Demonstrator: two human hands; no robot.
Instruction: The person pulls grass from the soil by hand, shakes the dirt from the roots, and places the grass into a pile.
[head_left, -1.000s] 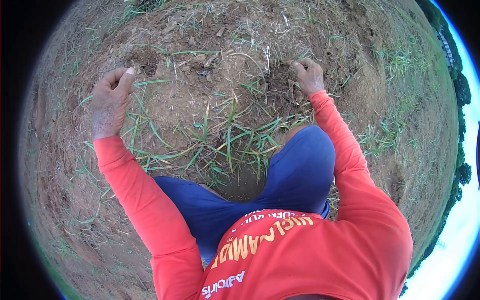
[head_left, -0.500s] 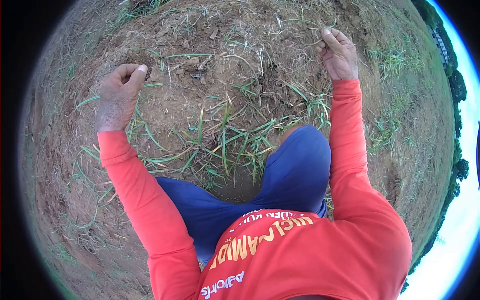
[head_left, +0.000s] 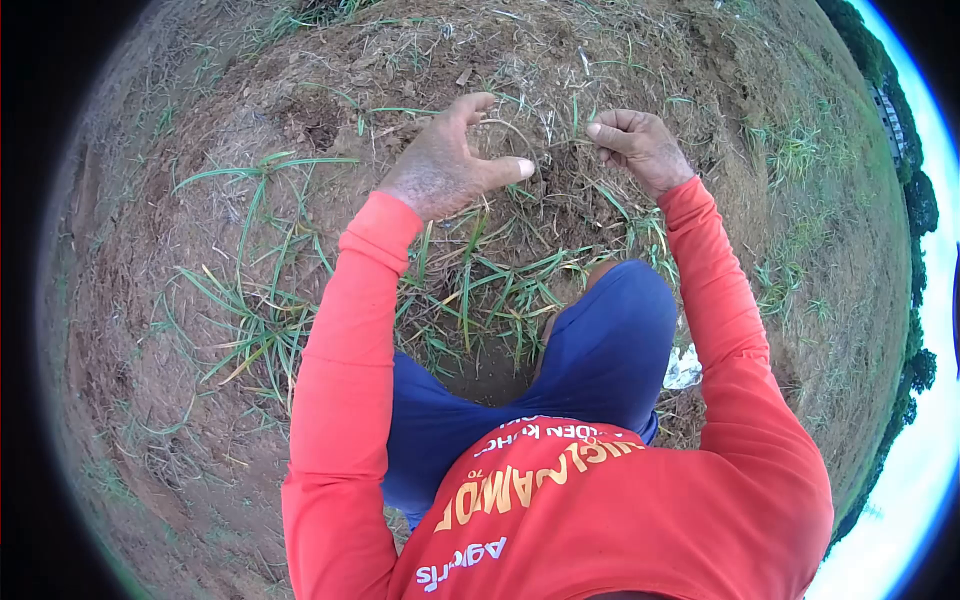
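My left hand [head_left: 450, 165] is over the soil at upper centre, thumb and index finger spread wide apart, with nothing seen between them. To its right, my right hand [head_left: 635, 145] has its thumb and fingertips pinched together; what they hold, if anything, is too small to make out. A curved dry stem [head_left: 515, 128] lies between the two hands. Long green grass blades [head_left: 465, 285] grow from the dirt below my hands, in front of my knees.
Another grass clump [head_left: 262, 330] grows to the left of my left sleeve. A shiny, clear crumpled item [head_left: 683, 368] lies beside my right knee [head_left: 630, 310]. Grass tufts [head_left: 793, 155] stand at right, with trees [head_left: 918, 200] along the far edge.
My left hand has moved right towards the centre and its fingers have spread. My right hand has come down and slightly left, still pinched. The shiny item by my knee has come into sight.
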